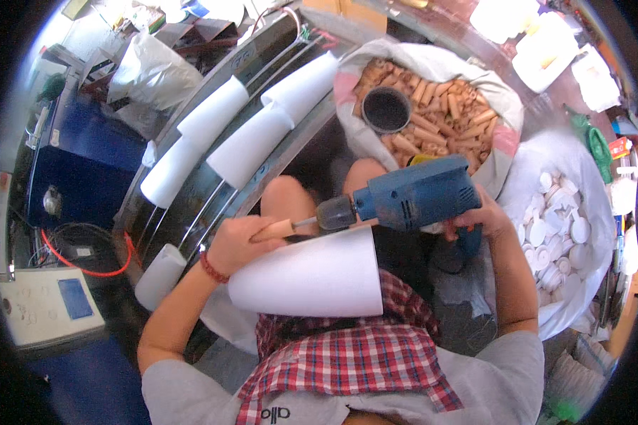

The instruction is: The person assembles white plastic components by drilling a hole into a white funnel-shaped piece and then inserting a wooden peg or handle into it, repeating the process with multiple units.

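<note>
My right hand (483, 218) grips a blue power drill (420, 193) by its handle, with the chuck pointing left. The drill's thin metal bit meets the end of a short tan wooden handle (279, 229); how deep it sits inside I cannot tell. My left hand (239, 241) has its fingers closed round that wooden handle. Below the drill, a white tapered sleeve (315, 280) lies across my lap, its wide end to the right and its narrow end by my left wrist. A red beaded bracelet (211, 268) circles that wrist.
Ahead stands a white sack (503, 99) of similar tan wooden pieces, with a dark round cup (386, 110) in it. At right, another bag (594, 234) holds white discs. Several white sleeves (252, 145) sit on metal rods at left. A red cable (85, 269) curves beyond them.
</note>
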Action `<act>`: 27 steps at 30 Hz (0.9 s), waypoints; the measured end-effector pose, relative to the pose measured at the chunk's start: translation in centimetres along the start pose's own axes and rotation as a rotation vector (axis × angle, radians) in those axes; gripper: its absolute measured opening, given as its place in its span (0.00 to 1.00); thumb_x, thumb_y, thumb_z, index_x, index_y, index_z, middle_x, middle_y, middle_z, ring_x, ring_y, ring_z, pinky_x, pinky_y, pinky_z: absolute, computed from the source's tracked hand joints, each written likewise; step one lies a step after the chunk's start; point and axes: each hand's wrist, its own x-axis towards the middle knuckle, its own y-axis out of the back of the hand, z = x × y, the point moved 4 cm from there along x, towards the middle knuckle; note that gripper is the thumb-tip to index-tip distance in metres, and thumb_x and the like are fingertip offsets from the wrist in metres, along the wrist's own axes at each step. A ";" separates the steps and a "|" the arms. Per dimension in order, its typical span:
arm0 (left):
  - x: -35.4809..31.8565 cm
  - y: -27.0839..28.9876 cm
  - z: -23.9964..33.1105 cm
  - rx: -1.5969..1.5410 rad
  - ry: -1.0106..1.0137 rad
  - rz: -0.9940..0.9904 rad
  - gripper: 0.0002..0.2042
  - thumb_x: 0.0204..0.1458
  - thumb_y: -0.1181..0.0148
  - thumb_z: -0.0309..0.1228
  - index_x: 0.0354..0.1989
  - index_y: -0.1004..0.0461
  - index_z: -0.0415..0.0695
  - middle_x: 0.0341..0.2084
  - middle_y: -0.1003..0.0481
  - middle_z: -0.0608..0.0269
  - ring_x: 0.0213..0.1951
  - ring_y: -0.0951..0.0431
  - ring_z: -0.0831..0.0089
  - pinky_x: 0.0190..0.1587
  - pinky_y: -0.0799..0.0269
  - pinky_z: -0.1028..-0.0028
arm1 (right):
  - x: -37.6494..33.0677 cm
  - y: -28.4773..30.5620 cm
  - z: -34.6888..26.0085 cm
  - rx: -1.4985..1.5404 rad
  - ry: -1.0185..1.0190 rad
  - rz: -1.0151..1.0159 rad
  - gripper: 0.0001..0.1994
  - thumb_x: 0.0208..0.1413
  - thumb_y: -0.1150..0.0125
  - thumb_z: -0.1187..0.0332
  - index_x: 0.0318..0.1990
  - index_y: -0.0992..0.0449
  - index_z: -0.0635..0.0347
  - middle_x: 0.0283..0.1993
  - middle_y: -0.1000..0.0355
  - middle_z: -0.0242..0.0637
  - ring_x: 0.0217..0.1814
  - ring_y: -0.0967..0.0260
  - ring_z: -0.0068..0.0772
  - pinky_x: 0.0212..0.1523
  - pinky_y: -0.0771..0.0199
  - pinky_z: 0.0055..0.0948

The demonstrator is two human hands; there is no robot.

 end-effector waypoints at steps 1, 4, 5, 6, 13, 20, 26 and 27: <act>-0.5 0.0 0.1 0.014 -0.022 0.040 0.16 0.43 0.34 0.37 0.36 0.24 0.39 0.25 0.24 0.52 0.26 0.22 0.60 0.29 0.27 0.69 | -0.1 -0.2 -0.6 -0.015 0.017 -0.012 0.24 0.34 0.37 0.74 0.44 0.33 0.71 0.29 0.26 0.46 0.23 0.27 0.38 0.24 0.26 0.29; -1.6 -0.6 0.7 0.075 0.033 0.075 0.18 0.43 0.34 0.39 0.40 0.26 0.42 0.27 0.24 0.52 0.28 0.22 0.59 0.30 0.26 0.67 | -1.0 0.6 -1.1 -0.018 0.098 -0.033 0.25 0.37 0.36 0.71 0.46 0.34 0.72 0.31 0.26 0.48 0.26 0.26 0.38 0.26 0.25 0.29; -2.0 -0.3 0.9 0.101 0.103 0.038 0.18 0.44 0.35 0.40 0.41 0.26 0.44 0.28 0.24 0.52 0.28 0.22 0.58 0.30 0.26 0.67 | -1.4 1.2 -0.8 -0.011 0.130 -0.037 0.26 0.37 0.36 0.70 0.46 0.34 0.73 0.31 0.26 0.49 0.27 0.26 0.38 0.26 0.25 0.29; -2.7 0.1 0.9 0.128 0.140 0.043 0.18 0.44 0.35 0.41 0.41 0.26 0.44 0.27 0.24 0.51 0.28 0.22 0.57 0.30 0.26 0.67 | -1.9 1.9 -0.7 0.015 0.180 0.042 0.26 0.39 0.36 0.68 0.46 0.34 0.73 0.32 0.26 0.49 0.28 0.26 0.38 0.27 0.25 0.29; -2.0 -0.3 4.6 0.137 0.322 0.029 0.20 0.48 0.43 0.53 0.28 0.26 0.46 0.22 0.26 0.59 0.27 0.23 0.58 0.30 0.27 0.64 | 0.9 7.8 1.5 0.399 0.283 0.535 0.18 0.52 0.42 0.61 0.42 0.30 0.68 0.34 0.27 0.44 0.31 0.26 0.39 0.31 0.24 0.32; -0.7 -0.8 7.8 0.054 0.256 -0.612 0.26 0.49 0.48 0.60 0.22 0.31 0.44 0.17 0.28 0.57 0.22 0.25 0.59 0.27 0.31 0.64 | 11.4 14.7 0.2 0.537 0.481 0.545 0.17 0.56 0.46 0.59 0.43 0.31 0.66 0.34 0.27 0.40 0.33 0.28 0.33 0.36 0.25 0.29; -1.6 0.4 5.2 0.036 0.301 -0.234 0.27 0.45 0.43 0.59 0.33 0.28 0.43 0.23 0.26 0.53 0.29 0.24 0.57 0.33 0.30 0.65 | 12.9 17.1 1.0 0.420 0.265 0.707 0.19 0.54 0.41 0.55 0.46 0.32 0.59 0.37 0.29 0.36 0.37 0.29 0.35 0.38 0.25 0.33; -2.8 0.3 4.2 0.015 0.310 -0.118 0.27 0.44 0.39 0.57 0.35 0.28 0.42 0.24 0.27 0.53 0.29 0.24 0.58 0.33 0.30 0.66 | 11.5 16.1 0.6 0.216 0.148 0.717 0.19 0.53 0.40 0.55 0.44 0.30 0.59 0.35 0.28 0.39 0.33 0.28 0.34 0.36 0.23 0.35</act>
